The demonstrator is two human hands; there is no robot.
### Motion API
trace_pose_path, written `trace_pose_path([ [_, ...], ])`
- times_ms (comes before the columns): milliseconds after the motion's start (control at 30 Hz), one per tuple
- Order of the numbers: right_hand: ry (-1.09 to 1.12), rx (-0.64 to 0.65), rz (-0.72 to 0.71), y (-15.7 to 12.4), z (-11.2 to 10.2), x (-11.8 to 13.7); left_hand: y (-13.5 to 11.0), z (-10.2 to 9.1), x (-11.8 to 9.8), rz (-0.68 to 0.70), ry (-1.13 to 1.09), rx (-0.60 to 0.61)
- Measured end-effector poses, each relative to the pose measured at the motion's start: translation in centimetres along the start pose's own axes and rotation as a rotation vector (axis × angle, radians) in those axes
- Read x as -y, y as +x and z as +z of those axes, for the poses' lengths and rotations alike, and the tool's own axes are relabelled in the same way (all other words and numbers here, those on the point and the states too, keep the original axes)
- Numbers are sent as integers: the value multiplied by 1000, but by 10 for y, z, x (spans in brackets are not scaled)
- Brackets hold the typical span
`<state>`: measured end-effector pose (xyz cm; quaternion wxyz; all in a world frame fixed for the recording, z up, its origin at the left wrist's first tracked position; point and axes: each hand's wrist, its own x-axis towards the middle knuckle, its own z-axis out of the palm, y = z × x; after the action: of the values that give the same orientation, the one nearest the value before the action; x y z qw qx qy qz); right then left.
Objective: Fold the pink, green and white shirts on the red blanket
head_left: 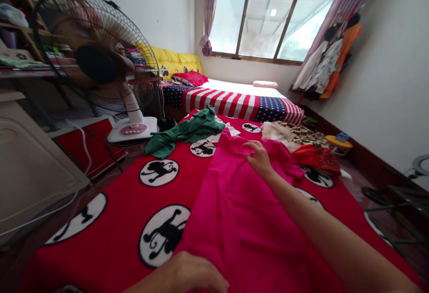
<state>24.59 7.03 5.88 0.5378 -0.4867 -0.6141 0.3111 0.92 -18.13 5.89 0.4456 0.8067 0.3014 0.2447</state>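
Pink garment (pixel 243 212) on red blanket (pixel 117 226), long axis 12-to-6 o'clock. Right hand (pixel 258 158) nearer 12 o'clock end, fingers curved, parted, bulk toward 6; left hand (pixel 192 275) at 7 o'clock edge, grip indeterminable.

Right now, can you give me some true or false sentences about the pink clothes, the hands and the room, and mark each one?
1. The right hand is over the pink garment. True.
2. The green cloth lies to the right of the pink garment. False: in the picture it lies to the left.
3. The left hand is touching the fan. False: it is at the bottom of the picture, by the pink garment.
4. An orange garment hangs at the right. True.
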Motion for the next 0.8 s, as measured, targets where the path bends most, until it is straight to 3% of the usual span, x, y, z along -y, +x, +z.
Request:
trace_pose_path([
  [133, -148, 558, -316, -79, -12, 22, -17, -8, 10, -304, 246, -482],
  [233, -288, 725, -334, -131, -21, 31, -23, -4, 24, -453, 317, -568],
  [400, -458, 705, -271, -164, -20, 29, -27, 8, 31, -482, 348, -528],
  [600, -457, 702, -337, -162, -19, 26, -48, 9, 20, -554, 231, -440],
  [700, -496, 698, -346, -158, -19, 30, -63, 13, 19, -591, 172, -469],
  [800, -507, 597, -361, -142, -11, 32, -72, 13, 18, -546, 222, -509],
])
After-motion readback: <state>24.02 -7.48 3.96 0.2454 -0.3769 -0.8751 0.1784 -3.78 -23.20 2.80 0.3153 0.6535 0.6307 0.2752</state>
